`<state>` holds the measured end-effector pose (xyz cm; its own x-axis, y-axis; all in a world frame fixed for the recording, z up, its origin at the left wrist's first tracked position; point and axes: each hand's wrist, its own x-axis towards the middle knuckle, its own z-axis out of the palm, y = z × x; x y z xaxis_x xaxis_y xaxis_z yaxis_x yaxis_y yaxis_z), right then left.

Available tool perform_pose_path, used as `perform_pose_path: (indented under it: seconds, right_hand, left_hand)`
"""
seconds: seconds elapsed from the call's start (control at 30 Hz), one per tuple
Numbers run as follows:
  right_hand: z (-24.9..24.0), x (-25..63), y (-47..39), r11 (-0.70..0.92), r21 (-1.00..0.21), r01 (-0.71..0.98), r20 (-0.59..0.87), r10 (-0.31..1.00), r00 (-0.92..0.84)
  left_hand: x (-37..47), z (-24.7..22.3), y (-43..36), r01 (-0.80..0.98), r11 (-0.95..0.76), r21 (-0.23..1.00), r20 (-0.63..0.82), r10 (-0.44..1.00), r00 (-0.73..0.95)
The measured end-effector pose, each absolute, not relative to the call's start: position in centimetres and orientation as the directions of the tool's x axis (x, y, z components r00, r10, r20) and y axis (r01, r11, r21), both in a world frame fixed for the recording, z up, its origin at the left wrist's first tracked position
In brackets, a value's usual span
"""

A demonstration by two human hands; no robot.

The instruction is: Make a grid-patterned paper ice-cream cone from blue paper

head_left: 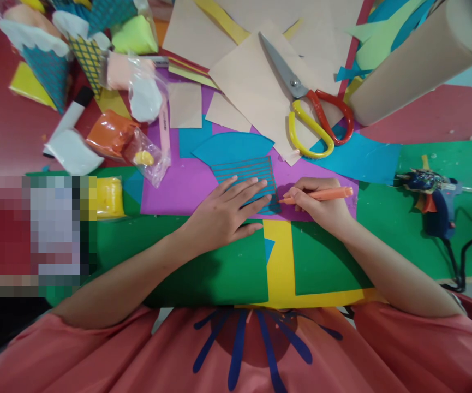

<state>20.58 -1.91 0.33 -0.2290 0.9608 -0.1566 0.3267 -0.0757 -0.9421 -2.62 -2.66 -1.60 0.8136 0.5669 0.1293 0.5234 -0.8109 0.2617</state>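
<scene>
Fingers spread, my left hand (pixel 229 210) lies flat on a blue foam piece (pixel 256 170) marked with several parallel brownish lines. My right hand (pixel 320 204) grips an orange marker pen (pixel 332 193), its tip close to the right edge of the blue piece. Under both lies a purple sheet (pixel 170 191). Another blue piece with a curved top (pixel 236 146) sits just beyond the lined part. Part of the lined piece is hidden by my left fingers.
Large scissors (pixel 297 90) with red and yellow handles rest on beige sheets (pixel 244 71). Far right are a glue gun (pixel 440 202) and a beige roll (pixel 419 63). Clay packets (pixel 111 131) and patterned cones (pixel 47 60) crowd the left. Green sheets (pixel 219 267) lie nearest me.
</scene>
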Motion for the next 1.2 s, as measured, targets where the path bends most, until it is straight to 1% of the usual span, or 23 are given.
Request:
perform_pose_path:
  seconds: [0.1,0.23,0.37,0.5,0.67,0.8,0.87,0.93,1.07,1.2]
  right_hand:
    - [0.62,20.6,-1.81,-0.108,-0.942,0.318,-0.198,0.943,-0.268]
    - [0.59,20.64,-1.87,-0.133,-0.944,0.302,-0.21,0.948,-0.24]
    - [0.43,20.57,-1.99,-0.112,-0.942,0.317,-0.187,0.958,-0.219]
    - [0.45,20.49,-1.96,-0.098,-0.931,0.351,-0.192,0.951,-0.242]
    - [0.29,20.54,-1.96,-0.061,-0.934,0.351,-0.17,0.942,-0.289]
    - [0.32,20.65,-1.95,-0.071,-0.929,0.364,-0.193,0.93,-0.312]
    - [0.47,20.73,-1.85,-0.083,-0.936,0.341,-0.198,0.928,-0.317]
    - [0.61,20.83,-1.74,-0.11,-0.946,0.304,-0.201,0.936,-0.289]
    - [0.47,21.01,-1.63,-0.155,-0.965,0.21,-0.194,0.965,-0.177]
    - [-0.06,21.16,-1.69,-0.139,-0.98,0.144,-0.156,0.982,-0.111]
  left_hand:
    - [-2.63,-1.62,-2.64,0.523,-0.806,0.277,0.124,0.57,0.812]
    - [-2.68,-1.65,-2.63,0.523,-0.804,0.284,0.118,0.571,0.813]
    - [-2.71,-1.64,-2.64,0.526,-0.805,0.273,0.113,0.57,0.814]
    - [-2.66,-1.62,-2.61,0.517,-0.818,0.253,0.13,0.558,0.819]
    - [-2.65,-1.65,-2.59,0.517,-0.822,0.237,0.144,0.556,0.819]
    - [-2.69,-1.69,-2.61,0.521,-0.822,0.232,0.13,0.556,0.821]
    - [-2.68,-1.71,-2.59,0.526,-0.82,0.225,0.125,0.56,0.819]
    - [-2.66,-1.7,-2.56,0.526,-0.821,0.223,0.126,0.559,0.819]
    - [-2.67,-1.52,-2.56,0.505,-0.827,0.246,0.136,0.545,0.827]
    - [-2.64,-1.19,-2.88,0.433,-0.84,0.327,0.144,0.497,0.856]
